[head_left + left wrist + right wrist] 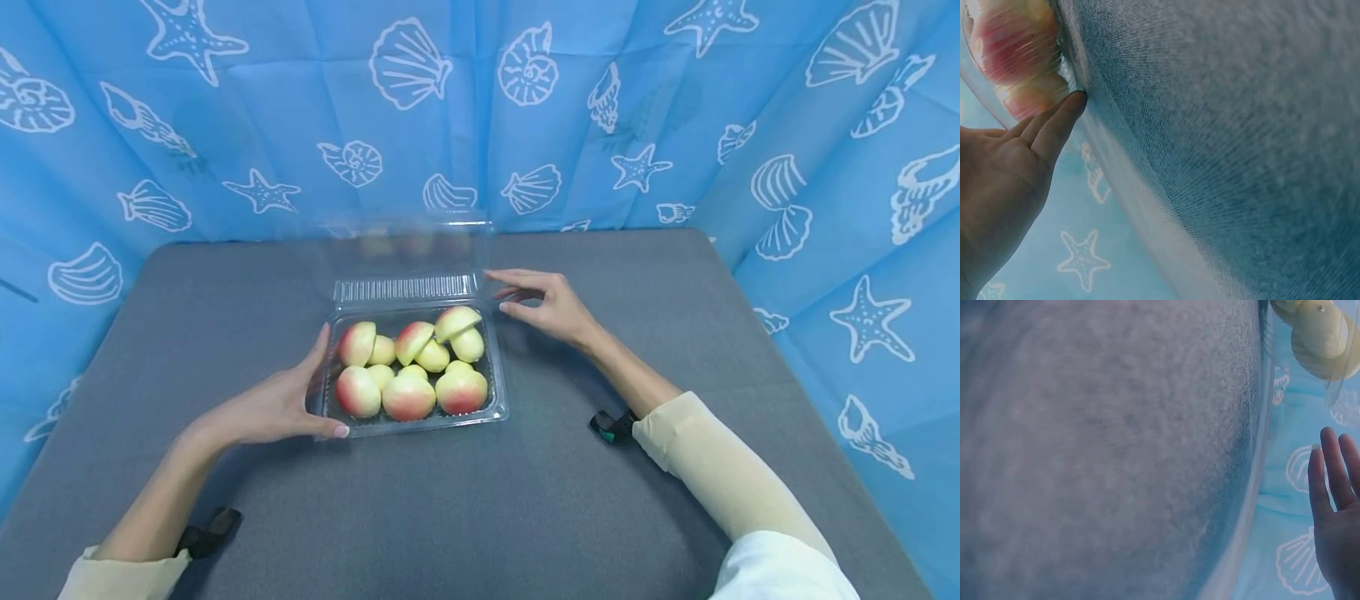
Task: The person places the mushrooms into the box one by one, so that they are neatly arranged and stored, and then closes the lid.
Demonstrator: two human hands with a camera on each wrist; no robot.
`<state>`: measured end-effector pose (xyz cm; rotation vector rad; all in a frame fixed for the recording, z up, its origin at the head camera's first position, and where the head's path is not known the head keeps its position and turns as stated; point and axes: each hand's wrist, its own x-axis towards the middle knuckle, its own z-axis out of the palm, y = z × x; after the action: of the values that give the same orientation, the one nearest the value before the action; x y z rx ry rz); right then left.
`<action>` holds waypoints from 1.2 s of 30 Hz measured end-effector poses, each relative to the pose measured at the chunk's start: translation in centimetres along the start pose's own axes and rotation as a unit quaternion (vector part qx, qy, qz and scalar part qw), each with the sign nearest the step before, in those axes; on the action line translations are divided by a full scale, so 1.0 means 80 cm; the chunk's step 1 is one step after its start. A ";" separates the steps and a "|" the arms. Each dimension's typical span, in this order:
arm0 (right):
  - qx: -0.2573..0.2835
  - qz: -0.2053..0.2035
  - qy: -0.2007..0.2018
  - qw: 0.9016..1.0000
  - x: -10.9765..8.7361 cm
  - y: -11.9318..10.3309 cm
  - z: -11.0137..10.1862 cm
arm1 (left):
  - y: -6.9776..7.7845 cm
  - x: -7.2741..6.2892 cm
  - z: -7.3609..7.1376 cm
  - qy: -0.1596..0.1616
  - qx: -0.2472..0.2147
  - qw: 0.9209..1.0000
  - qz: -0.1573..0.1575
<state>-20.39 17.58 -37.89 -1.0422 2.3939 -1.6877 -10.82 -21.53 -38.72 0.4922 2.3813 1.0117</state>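
Observation:
A clear plastic clamshell box (498,408) sits on the table with its transparent lid (408,242) raised at the back. Inside lie several mushroom-shaped pieces (408,397), pale yellow with reddish caps, in two rows. My left hand (277,404) rests against the box's left side, thumb at the front left corner and fingers extended along the side. In the left wrist view, the left fingertips (1075,100) meet the box wall close over the table. My right hand (551,307) is beside the back right corner, near the hinge, with extended fingers (1334,472) and nothing held.
A grey cloth-covered table (480,517) lies under the box. Behind and at the sides hangs a blue curtain (480,125) with white shells and starfish. Black straps (611,427) are worn near the sleeves.

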 end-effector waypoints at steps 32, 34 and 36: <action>-0.135 0.003 -0.041 0.990 -0.021 0.023 -0.006 | -0.002 -0.012 0.006 0.089 0.000 0.996 0.003; -0.138 0.007 -0.046 0.989 -0.023 0.021 -0.006 | -0.003 -0.018 0.005 0.089 0.016 0.996 0.008; -0.150 0.010 -0.054 0.987 -0.026 0.019 -0.005 | -0.003 -0.023 0.005 0.087 0.021 0.996 0.015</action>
<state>-19.70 19.32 -39.71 -1.1053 2.6297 -1.2541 -9.13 -22.40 -38.60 0.4728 2.5597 1.0575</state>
